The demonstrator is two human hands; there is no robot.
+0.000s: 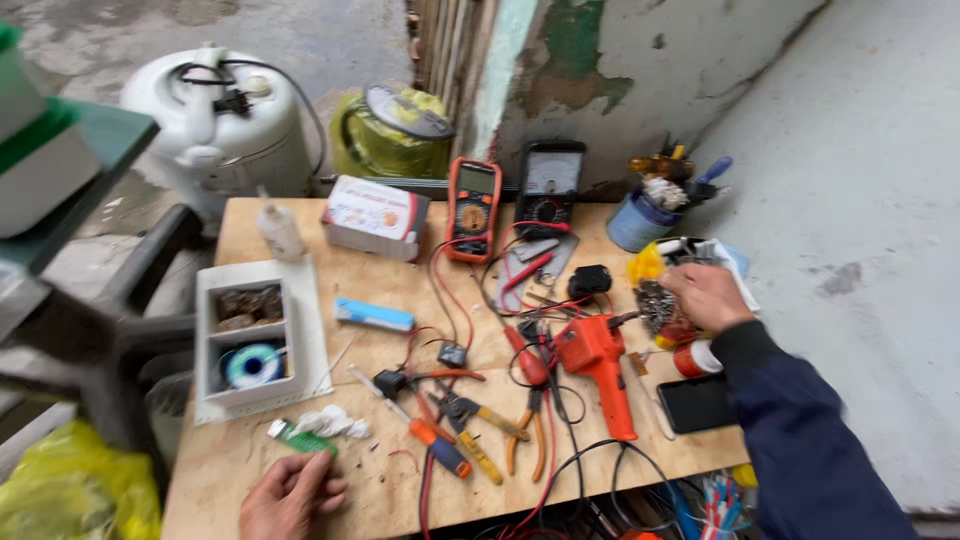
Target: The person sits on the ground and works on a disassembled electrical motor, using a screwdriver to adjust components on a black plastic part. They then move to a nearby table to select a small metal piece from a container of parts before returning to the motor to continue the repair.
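Left hand (290, 497) is resting at the desk (230, 465) front edge, fingers curled, pinching a small green circuit board (305, 440). Right hand (708, 297) is reaching over a pile of small metal parts (655, 305) on the far right; its grip is blurred, cannot tell. Orange soldering gun (598, 358) is lying nearby.

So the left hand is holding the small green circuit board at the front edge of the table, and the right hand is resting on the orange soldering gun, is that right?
Not quite. The head view shows the right hand over the pile of small parts at the table's right side, not on the orange soldering gun, which lies untouched beside it. The left hand does hold the green circuit board at the front edge.
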